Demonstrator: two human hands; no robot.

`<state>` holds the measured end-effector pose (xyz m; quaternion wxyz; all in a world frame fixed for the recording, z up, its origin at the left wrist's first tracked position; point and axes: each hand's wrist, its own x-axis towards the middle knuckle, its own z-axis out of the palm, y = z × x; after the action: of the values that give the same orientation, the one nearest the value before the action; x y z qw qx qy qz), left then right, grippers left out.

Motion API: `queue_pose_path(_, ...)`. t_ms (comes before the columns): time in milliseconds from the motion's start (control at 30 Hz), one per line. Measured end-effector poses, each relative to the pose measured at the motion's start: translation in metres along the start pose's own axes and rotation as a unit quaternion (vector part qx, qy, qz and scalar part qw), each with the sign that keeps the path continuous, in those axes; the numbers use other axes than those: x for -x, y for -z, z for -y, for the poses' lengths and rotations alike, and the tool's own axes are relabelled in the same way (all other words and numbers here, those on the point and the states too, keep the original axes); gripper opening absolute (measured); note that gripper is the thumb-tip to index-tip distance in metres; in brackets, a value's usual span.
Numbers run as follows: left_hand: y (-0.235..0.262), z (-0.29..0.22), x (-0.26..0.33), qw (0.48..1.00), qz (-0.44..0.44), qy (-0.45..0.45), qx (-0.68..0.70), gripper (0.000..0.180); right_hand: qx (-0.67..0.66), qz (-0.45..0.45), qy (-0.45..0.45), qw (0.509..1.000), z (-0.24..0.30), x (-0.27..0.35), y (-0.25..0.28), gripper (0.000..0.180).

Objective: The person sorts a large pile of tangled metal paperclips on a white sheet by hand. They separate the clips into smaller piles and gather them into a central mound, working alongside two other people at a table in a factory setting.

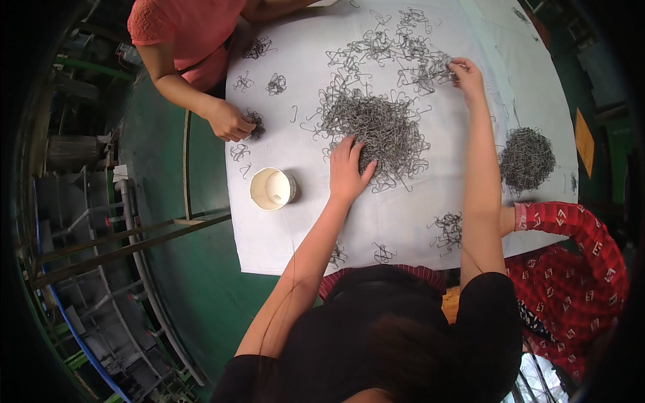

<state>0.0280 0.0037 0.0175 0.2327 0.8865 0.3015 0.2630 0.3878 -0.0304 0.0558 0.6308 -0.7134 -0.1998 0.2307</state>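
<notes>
White table (285, 235) | pale tub (258, 185) left of hook pile (379, 124) | red sleeve (574, 221) right

White-covered table (259, 235) sits on green floor (158, 174). I see a thin brown frame (187, 161) just left of the table, grey pipework (138, 252) further left, an orange panel (585, 142) to its right.

White tabletop (396, 225) bright; soft shadow beside cup (259, 191); green floor (195, 269) dimmer; edges bowed, corners black.
</notes>
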Motion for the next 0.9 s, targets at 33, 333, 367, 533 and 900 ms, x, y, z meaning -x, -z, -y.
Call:
queue_pose_path(33, 0.000, 0.001, -0.001, 1.000, -0.002, -0.003, 0.003, 0.048, 0.010, -0.011, -0.010, 1.000, 0.010, 0.003, 0.007, 0.013)
queue_pose_path(333, -0.003, 0.001, -0.003, 1.000, -0.005, -0.004, -0.003, 0.047, 0.090, -0.083, -0.085, 0.989, 0.008, -0.002, 0.044, 0.018)
queue_pose_path(367, -0.003, 0.000, -0.004, 1.000, -0.005, -0.007, 0.000, 0.047, 0.054, -0.090, -0.074, 0.992, 0.007, -0.002, 0.046, 0.018)
queue_pose_path(533, -0.004, 0.000, -0.002, 1.000, 0.000, -0.002, 0.002, 0.047, -0.067, -0.062, -0.066, 0.994, 0.014, -0.002, 0.046, 0.021)
queue_pose_path(900, -0.003, 0.001, 0.000, 1.000, -0.001, -0.003, 0.005, 0.047, -0.148, -0.022, -0.062, 0.987, 0.006, -0.021, 0.043, 0.032)
